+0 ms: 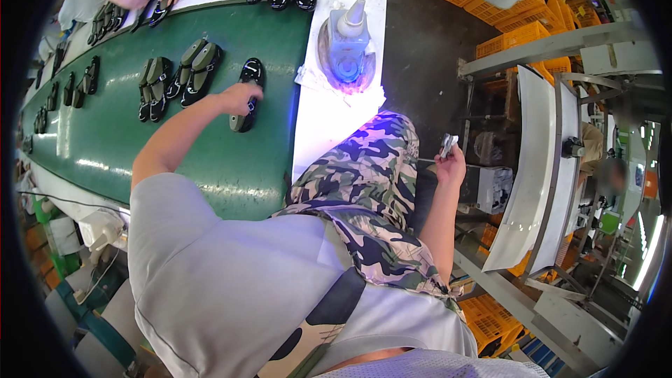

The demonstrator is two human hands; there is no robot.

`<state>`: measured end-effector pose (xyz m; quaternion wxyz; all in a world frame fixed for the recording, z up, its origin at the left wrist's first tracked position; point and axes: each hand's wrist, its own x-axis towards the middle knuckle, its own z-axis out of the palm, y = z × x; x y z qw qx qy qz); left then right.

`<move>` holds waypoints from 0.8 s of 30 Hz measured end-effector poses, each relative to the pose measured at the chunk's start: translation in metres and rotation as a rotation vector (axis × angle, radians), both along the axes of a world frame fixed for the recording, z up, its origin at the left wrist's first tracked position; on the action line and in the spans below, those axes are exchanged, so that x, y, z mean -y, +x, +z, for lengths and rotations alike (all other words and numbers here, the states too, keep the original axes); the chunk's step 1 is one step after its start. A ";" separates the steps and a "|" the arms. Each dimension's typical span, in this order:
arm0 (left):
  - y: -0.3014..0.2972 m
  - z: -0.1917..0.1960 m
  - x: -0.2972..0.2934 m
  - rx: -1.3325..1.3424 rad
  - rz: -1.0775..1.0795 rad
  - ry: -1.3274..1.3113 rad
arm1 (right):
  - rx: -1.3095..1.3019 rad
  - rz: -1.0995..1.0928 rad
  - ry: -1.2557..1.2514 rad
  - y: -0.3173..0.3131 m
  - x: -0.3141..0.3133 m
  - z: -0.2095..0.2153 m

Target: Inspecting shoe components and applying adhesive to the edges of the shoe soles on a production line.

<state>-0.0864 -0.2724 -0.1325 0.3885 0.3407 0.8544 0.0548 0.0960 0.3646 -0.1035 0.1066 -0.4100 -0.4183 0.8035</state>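
Left hand [238, 98] gripping black shoe [246, 94] on green conveyor belt [175, 147].
At 11 o'clock, fingers are closing over the strap, steadying it; right hand [451, 162], at 3 o'clock, is pinching a small silvery tool [446, 144] clear of the belt.

Single head view, worn on your head, looking steeply down over your torso. Green conveyor belt [140, 147] up-left, near; orange crates [518, 35] up-right, farther. Fisheye bends edges at rim. No second view.

The black shoe [248, 91] has a glossy, patent-like finish. The green conveyor belt [210, 161] is smooth and semi-glossy. The camouflage apron [364, 189] is matt cloth.
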 end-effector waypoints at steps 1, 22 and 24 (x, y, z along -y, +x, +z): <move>0.014 -0.005 -0.002 -0.326 0.241 0.202 | -0.017 0.018 -0.016 -0.003 0.001 -0.003; 0.036 -0.003 -0.066 0.988 1.400 1.293 | 0.134 -0.092 0.084 0.029 -0.019 -0.014; 0.038 0.024 -0.105 1.160 1.362 1.445 | 0.137 -0.123 0.078 0.016 -0.008 -0.004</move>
